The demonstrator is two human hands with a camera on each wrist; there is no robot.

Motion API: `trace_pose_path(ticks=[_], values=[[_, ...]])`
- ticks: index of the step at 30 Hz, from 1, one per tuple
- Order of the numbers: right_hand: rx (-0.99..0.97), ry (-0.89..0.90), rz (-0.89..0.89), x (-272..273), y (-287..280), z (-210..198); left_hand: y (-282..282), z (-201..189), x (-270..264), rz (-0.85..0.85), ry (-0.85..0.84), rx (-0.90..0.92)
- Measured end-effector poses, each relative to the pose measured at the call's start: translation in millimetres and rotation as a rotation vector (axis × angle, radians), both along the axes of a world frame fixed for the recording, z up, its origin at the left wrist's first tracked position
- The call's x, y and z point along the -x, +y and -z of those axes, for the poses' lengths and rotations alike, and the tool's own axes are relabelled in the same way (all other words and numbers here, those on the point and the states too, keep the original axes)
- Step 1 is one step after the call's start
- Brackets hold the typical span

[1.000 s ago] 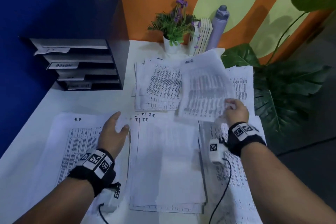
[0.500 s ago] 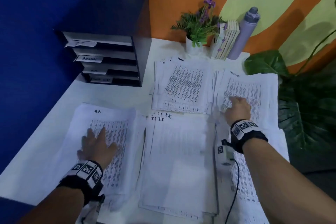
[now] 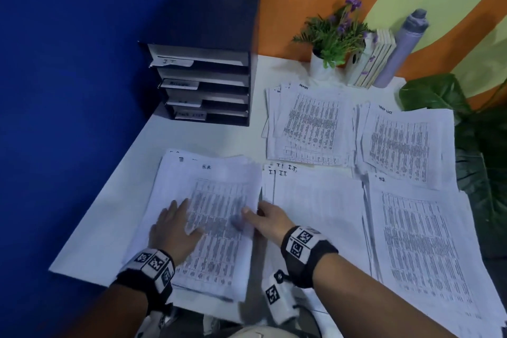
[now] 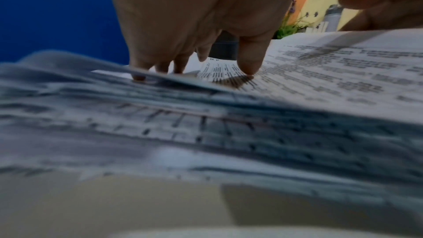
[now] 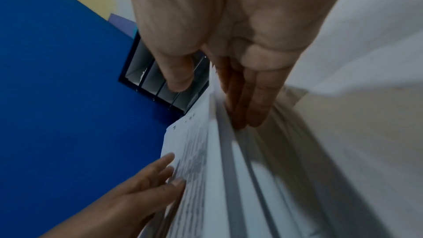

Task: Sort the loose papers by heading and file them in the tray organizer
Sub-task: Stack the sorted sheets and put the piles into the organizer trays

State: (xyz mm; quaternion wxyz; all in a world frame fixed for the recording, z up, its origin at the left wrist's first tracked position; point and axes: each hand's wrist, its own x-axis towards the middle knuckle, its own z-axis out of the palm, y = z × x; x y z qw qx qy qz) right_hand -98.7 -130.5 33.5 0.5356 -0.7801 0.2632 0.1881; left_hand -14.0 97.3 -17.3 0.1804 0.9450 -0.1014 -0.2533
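Both hands, left [image 3: 175, 230] and right [image 3: 267, 221], on the H.R. stack [image 3: 216, 217] near the tray organizer [image 3: 203, 85]

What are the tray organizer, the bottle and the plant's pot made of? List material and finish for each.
Tray organizer: probably laminated board or plastic, dark matte shell, paler shelves.
Bottle: likely metal or plastic, matte lilac-grey body, no glare.
Pot: white and smooth, perhaps ceramic or plastic; too small to tell.

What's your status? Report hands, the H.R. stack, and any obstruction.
Left hand flat on H.R. stack. Right hand gripping the stack's right edge, thumb on top, fingers under. Tray organizer slots open; nothing in the way.
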Motion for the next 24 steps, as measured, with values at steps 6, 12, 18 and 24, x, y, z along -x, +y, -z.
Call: trace_pose_path(ticks=[6, 12, 18, 24], values=[[0.076, -0.029, 0.334, 0.6, 2.8, 3.7, 6.9, -12.1, -2.9, -0.027, 0.038, 0.321], [0.004, -0.05, 0.525, 9.5, -19.2, -5.9, 7.0, -31.1, -22.3, -0.254, 0.138, 0.443], [-0.018, -0.078, 0.51, 10.3, -14.1, -6.9, 9.4, -37.7, -27.9, -0.188, 0.266, 0.514], [0.102, -0.044, 0.508, 19.5, -15.5, -10.7, 11.7, -38.7, -31.3, -0.261, 0.117, 0.459]])
